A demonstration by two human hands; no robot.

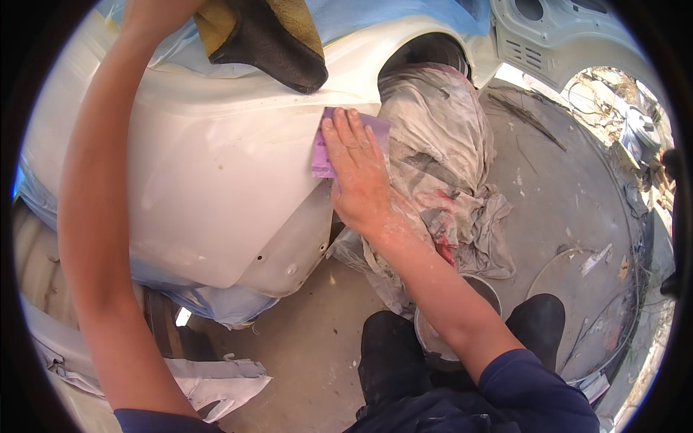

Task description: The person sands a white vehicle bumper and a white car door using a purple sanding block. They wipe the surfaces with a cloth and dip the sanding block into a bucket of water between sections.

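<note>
My right hand (355,162) lies with its fingers stretched over a purple sheet of sandpaper (323,160), pressing it against the edge of a white car body panel (209,173). Pale dust coats this hand and its wrist. My left hand (160,13) is at the top edge above the panel, its fingers cut off by the frame. Right beside it hangs a tan and black piece of flexible material (271,50); whether the left hand grips it cannot be seen. The panel's lower corner (289,249) is bare grey with small holes.
A stained, crumpled cloth (440,137) drapes over the wheel to the right. Between my knees stands a bucket (492,289), partly behind my right forearm. Blue masking film (224,303) hangs below the panel. An open door-like panel (563,40) and debris lie at the far right.
</note>
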